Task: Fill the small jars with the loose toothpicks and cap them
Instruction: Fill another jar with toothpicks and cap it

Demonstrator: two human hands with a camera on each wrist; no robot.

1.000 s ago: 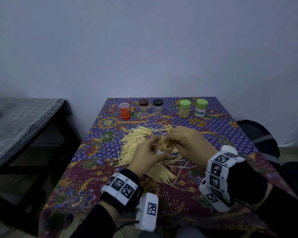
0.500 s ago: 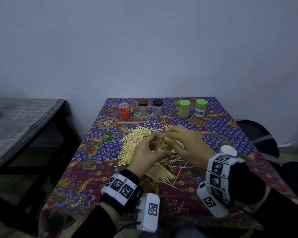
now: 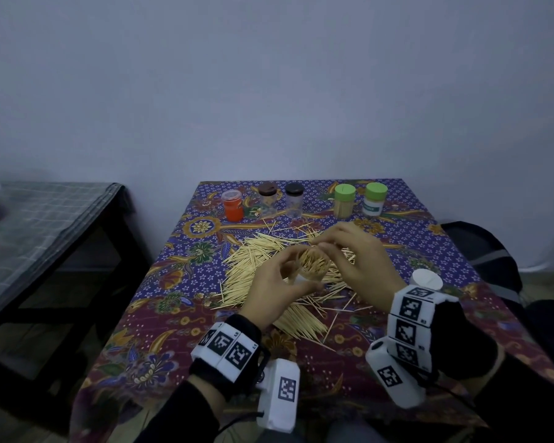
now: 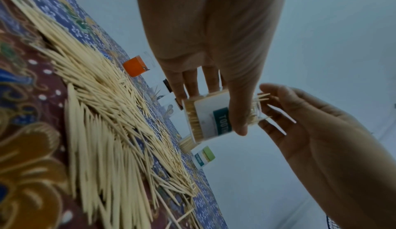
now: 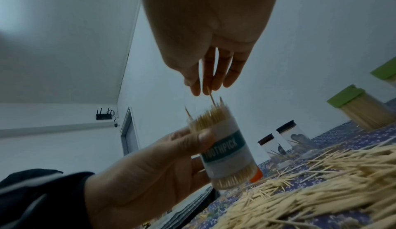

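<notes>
My left hand [image 3: 298, 272] grips a clear jar [image 3: 312, 266] with a white and teal TOOTHPICK label, held tilted above the table. The jar [image 5: 227, 151] is uncapped and packed with toothpicks. My right hand [image 3: 321, 248] is at its mouth, thumb and forefinger [image 5: 202, 88] pinching a toothpick that sticks up out of the bundle. Loose toothpicks [image 3: 256, 260] lie heaped on the patterned cloth under both hands. A white cap [image 3: 426, 279] lies on the table by my right wrist. In the left wrist view the jar [image 4: 212, 114] is seen from the side.
Along the table's far edge stand an orange jar [image 3: 233, 206], two clear jars with dark lids [image 3: 267, 199] [image 3: 293, 199] and two green-capped jars [image 3: 344, 201] [image 3: 375, 199]. A dark side table [image 3: 45, 225] stands to the left. A dark bag [image 3: 480, 251] lies off the right edge.
My left hand has raised and tipped the jar, so its full mouth now shows. My right wrist has dropped back, uncovering the white cap, and its fingertips have come to the jar's mouth.
</notes>
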